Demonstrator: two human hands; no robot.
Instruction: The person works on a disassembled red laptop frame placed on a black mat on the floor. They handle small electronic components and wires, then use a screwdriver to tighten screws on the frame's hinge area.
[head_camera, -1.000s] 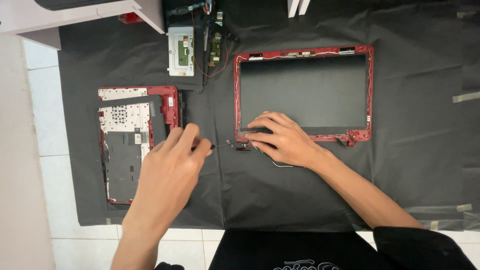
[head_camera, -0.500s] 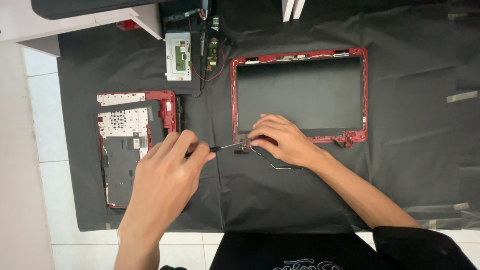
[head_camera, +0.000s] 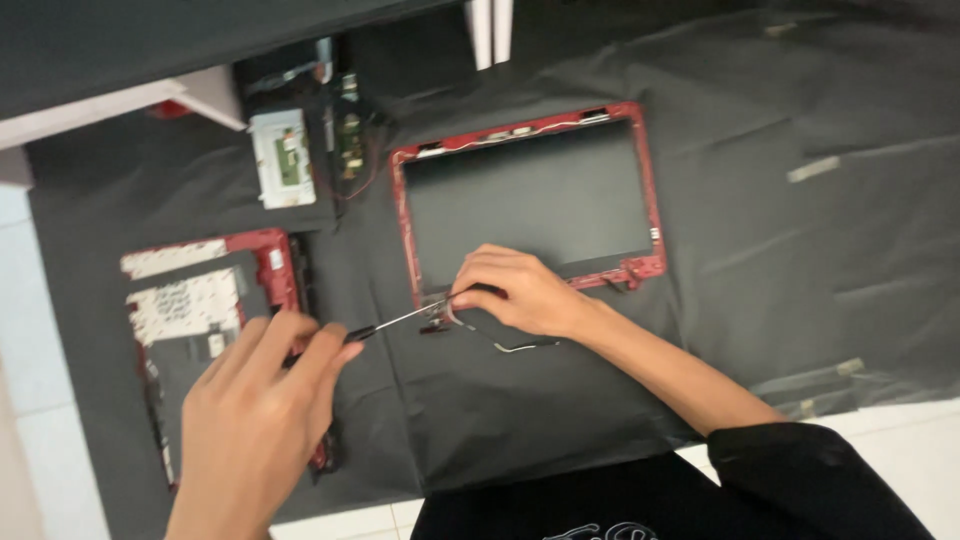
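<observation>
Head view shows a laptop already apart: the red screen frame (head_camera: 524, 196) lies separate from the red base (head_camera: 215, 320). Left hand (head_camera: 262, 415) grips a screwdriver (head_camera: 392, 322), its tip at the frame's lower-left hinge (head_camera: 436, 312), probably at a screw; right hand (head_camera: 520, 293) pinches that hinge.

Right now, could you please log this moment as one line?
left hand: holds screwdriver | right hand: steadies hinge | red screen frame: flat

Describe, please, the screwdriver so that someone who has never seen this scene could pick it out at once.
Start at the black cloth over the work surface and find the red screen frame near its middle. At the frame's lower left corner the right hand steadies a small metal hinge. The screwdriver is the thin silver shaft with a dark handle, running from the left hand to that hinge.
</observation>
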